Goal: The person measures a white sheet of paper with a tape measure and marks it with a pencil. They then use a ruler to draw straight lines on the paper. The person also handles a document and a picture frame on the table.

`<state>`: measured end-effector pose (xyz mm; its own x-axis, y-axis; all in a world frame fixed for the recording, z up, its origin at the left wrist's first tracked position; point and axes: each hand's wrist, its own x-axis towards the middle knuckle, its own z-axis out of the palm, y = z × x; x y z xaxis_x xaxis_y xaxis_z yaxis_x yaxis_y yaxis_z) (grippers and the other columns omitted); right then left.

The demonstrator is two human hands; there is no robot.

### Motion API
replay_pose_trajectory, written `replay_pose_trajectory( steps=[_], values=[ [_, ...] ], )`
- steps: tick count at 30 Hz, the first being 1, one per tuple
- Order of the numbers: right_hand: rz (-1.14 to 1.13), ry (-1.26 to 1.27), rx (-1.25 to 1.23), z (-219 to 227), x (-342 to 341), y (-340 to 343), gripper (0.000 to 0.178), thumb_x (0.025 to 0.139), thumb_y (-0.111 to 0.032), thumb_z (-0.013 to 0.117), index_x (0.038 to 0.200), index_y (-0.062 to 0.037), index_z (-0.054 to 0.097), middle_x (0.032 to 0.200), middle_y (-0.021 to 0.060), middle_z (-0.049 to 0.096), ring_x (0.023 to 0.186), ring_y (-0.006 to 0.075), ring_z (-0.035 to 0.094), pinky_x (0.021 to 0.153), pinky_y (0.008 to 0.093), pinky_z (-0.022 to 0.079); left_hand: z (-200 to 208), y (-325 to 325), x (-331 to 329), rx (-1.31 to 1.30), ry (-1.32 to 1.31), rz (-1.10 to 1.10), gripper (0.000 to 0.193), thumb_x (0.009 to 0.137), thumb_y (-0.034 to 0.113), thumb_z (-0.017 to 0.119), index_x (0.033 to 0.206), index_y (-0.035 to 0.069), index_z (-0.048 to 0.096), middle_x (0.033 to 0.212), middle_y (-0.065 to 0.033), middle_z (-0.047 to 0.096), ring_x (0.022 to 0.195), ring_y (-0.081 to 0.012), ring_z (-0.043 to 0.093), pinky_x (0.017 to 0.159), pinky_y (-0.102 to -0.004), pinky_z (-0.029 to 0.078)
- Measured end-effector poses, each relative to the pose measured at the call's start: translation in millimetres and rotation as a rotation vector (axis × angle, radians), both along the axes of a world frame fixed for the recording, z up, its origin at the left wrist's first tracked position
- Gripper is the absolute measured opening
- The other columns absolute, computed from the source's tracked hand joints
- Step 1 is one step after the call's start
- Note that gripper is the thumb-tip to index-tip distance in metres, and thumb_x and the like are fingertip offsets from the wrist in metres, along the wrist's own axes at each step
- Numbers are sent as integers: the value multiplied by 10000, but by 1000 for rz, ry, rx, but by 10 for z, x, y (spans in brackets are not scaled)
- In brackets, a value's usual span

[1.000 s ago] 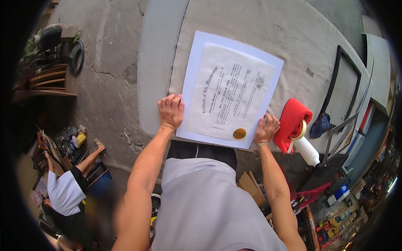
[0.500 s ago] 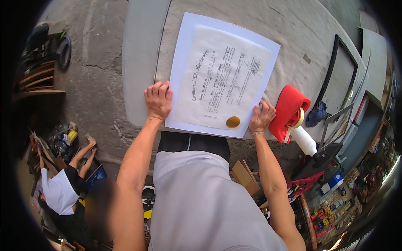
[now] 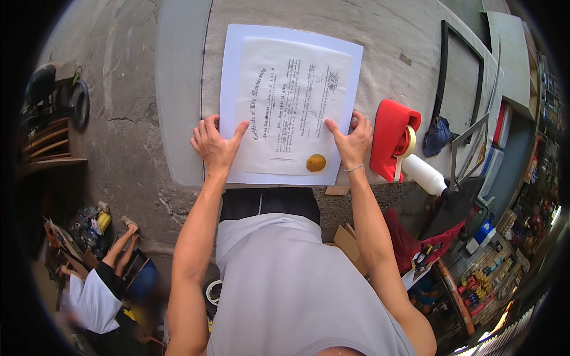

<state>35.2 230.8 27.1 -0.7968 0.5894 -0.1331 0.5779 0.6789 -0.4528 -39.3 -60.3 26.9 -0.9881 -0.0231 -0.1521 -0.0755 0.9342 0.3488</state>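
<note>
A certificate (image 3: pixel 285 136) with dark lettering and a round gold seal (image 3: pixel 315 162) lies on a larger pale bluish-white board (image 3: pixel 234 59). The lettering runs sideways. My left hand (image 3: pixel 215 145) grips the board's left edge near its lower part, thumb on top and fingers curled at the side. On the opposite edge my right hand (image 3: pixel 351 143), a thin bracelet at its wrist, holds in the same way, its thumb reaching onto the paper. The fingertips under the edges are hidden.
Right of my right hand stands a red tape dispenser (image 3: pixel 392 127) with a tape roll, beside a white bottle (image 3: pixel 424 174) and a dark blue cloth (image 3: pixel 437 136). A black frame (image 3: pixel 444 71) lies farther back on the cloth-covered table (image 3: pixel 389 35). Another person (image 3: pixel 98 299) is at lower left.
Both thumbs have come onto the top face, and the hands now grip the board's side edges. The board has turned slightly and appears farther left in view, as do the table and the things on it.
</note>
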Motion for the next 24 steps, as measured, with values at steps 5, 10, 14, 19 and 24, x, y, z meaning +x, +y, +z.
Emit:
replay_pose_trajectory(
  steps=[5, 10, 14, 19, 24],
  values=[
    [-92, 53, -193, -51, 2, -28, 463, 718, -382, 821, 982, -36, 664, 835, 53, 565, 824, 206, 524, 745, 359, 447, 4, -97, -30, -59, -1, 68, 716, 665, 622, 781, 1093, 92, 564, 972, -59, 560, 983, -262, 514, 892, -443, 340],
    [-237, 75, -442, -49, 0, -3, 343, 739, -255, 818, 931, -14, 667, 812, 40, 622, 722, 134, 560, 678, 280, 480, -46, -200, 3, 56, 103, 73, 746, 656, 614, 790, 1142, 95, 564, 1069, -78, 542, 1061, -277, 484, 919, -466, 340],
    [-275, 186, -660, 22, 10, 22, 170, 812, -134, 752, 871, -20, 641, 765, -28, 623, 668, 39, 521, 637, 207, 445, 22, -121, -43, 124, 122, 22, 782, 667, 596, 790, 1209, 85, 552, 1141, -93, 520, 1107, -286, 457, 942, -471, 342],
    [-287, 292, -888, 463, -120, -43, 100, 823, -41, 700, 858, -34, 606, 765, -37, 593, 710, 32, 529, 638, 186, 423, 43, 116, -196, 341, 146, -92, 759, 687, 481, 827, 1230, 35, 541, 1078, -106, 554, 1044, -291, 487, 920, -433, 385],
    [-140, 369, -695, 1322, -424, -145, 96, 789, -55, 685, 835, -7, 615, 756, 43, 660, 719, 94, 635, 629, 244, 494, 35, 540, -460, 719, -63, -16, 828, 705, 448, 835, 1317, 1, 499, 1120, -107, 582, 994, -254, 516, 868, -385, 434]
  ],
)
